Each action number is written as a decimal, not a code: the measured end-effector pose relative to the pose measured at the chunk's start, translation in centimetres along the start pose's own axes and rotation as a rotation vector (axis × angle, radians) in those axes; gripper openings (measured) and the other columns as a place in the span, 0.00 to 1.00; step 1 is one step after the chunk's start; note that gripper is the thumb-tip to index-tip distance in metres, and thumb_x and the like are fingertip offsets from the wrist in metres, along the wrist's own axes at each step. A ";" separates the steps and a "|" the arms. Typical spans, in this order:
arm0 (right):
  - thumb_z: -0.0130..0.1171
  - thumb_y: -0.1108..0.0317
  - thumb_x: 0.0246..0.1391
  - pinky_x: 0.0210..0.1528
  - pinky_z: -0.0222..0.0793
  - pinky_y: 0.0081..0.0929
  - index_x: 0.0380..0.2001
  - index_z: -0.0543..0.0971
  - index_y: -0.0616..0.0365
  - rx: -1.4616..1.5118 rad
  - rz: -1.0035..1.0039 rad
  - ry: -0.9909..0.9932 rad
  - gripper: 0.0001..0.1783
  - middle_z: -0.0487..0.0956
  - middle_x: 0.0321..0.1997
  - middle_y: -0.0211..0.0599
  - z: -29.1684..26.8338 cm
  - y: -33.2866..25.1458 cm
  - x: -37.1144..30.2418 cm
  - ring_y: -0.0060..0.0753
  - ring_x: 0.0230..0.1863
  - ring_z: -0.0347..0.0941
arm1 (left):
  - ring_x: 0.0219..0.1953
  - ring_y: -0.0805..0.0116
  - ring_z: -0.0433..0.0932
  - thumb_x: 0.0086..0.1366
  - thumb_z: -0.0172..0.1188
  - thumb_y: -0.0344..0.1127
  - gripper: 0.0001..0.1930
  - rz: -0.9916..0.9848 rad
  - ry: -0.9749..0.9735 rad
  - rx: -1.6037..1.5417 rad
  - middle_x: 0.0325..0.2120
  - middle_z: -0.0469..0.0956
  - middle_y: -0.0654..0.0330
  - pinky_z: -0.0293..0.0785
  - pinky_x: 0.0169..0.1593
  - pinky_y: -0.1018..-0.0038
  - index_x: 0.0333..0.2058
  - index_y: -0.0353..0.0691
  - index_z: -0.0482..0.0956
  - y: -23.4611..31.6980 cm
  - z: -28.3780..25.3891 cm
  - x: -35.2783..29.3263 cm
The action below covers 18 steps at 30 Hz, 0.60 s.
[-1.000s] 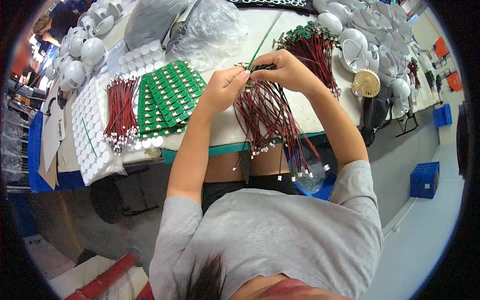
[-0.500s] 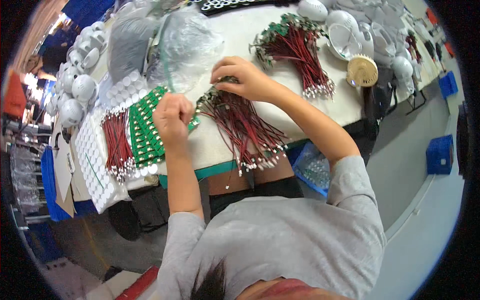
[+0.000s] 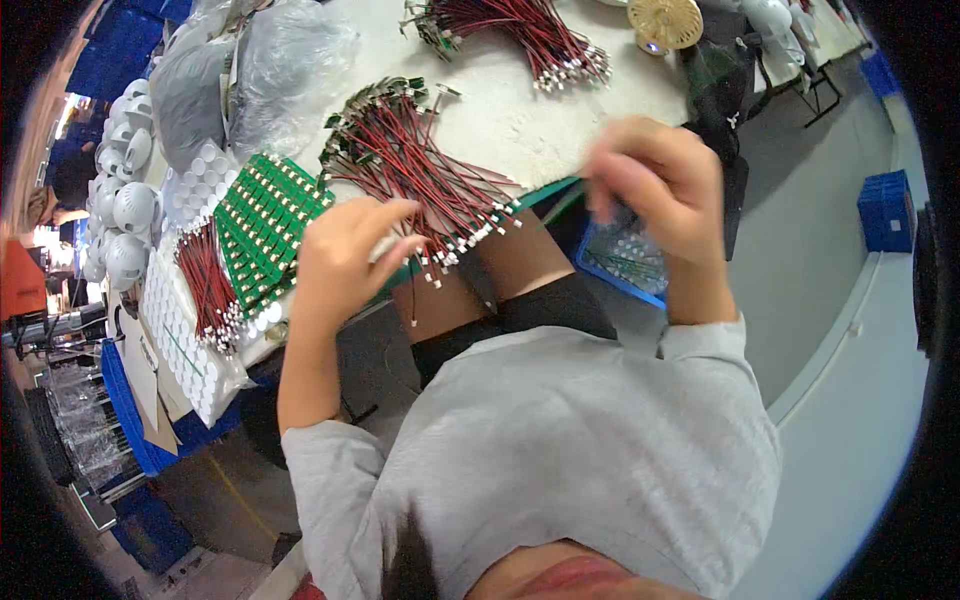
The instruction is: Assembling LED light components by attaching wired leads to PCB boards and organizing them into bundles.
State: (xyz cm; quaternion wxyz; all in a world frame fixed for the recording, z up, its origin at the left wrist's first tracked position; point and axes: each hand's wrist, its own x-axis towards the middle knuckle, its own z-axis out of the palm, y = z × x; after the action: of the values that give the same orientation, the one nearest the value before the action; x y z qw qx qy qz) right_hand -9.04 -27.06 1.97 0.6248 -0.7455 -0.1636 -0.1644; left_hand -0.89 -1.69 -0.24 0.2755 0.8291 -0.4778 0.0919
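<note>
At the table's front edge, my left hand (image 3: 345, 255) is open beside a pile of red and black wires (image 3: 420, 165). Its thumb stands apart from the outstretched fingers, close to the pile's white connectors; small green boards are at the far ends of the wires. My right hand (image 3: 660, 185) is raised over the front edge, right of the pile, its fingers bent and smeared by motion. I cannot make out whether anything is in it. Left of my left hand lie green circuit board panels (image 3: 265, 225) and a smaller wire bundle (image 3: 208, 285).
Another wire bundle (image 3: 520, 35) lies at the back, near a tan handheld fan (image 3: 665, 22). Clear plastic bags (image 3: 285, 85) and white domed housings (image 3: 130, 210) fill the left side. A blue bin (image 3: 625, 275) stands below the table edge under my right hand.
My right hand has left the wire pile and swung right and nearer. My left hand has come off the boards' edge toward me, its fingers now spread. The whole view has shifted.
</note>
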 end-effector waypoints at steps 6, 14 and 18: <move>0.51 0.76 0.36 0.22 0.62 0.23 0.27 0.72 0.65 -0.739 0.479 -0.090 0.10 0.72 0.20 0.40 -5.0 5.0 -10.8 0.31 0.19 0.68 | 0.39 0.57 0.66 0.38 0.57 0.25 0.29 -0.062 -0.066 0.384 0.36 0.66 0.55 0.61 0.44 0.67 0.45 0.46 0.65 -1.7 -2.6 -3.1; 0.53 0.72 0.41 0.37 0.65 0.27 0.37 0.70 0.62 -0.380 0.457 0.136 0.15 0.73 0.33 0.44 -1.8 5.5 -9.7 0.38 0.33 0.70 | 0.56 0.58 0.49 0.36 0.56 0.28 0.37 0.127 -0.374 0.462 0.54 0.50 0.58 0.47 0.55 0.61 0.51 0.54 0.58 -1.4 0.3 -0.4; 0.54 0.59 0.41 0.52 0.47 0.38 0.45 0.62 0.62 -0.695 -0.021 -0.132 0.28 0.62 0.50 0.47 4.4 6.7 -3.3 0.45 0.52 0.56 | 0.56 0.61 0.50 0.41 0.55 0.31 0.34 0.295 -0.371 0.538 0.54 0.52 0.58 0.44 0.56 0.62 0.51 0.49 0.57 -1.8 1.6 0.8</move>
State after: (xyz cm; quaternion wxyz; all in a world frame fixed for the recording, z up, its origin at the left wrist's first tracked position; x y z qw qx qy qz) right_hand -8.85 -23.97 -6.09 0.3201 -0.9209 -0.1457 -0.1682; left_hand 0.86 -2.48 -1.89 -0.0602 0.7967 -0.5928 0.1011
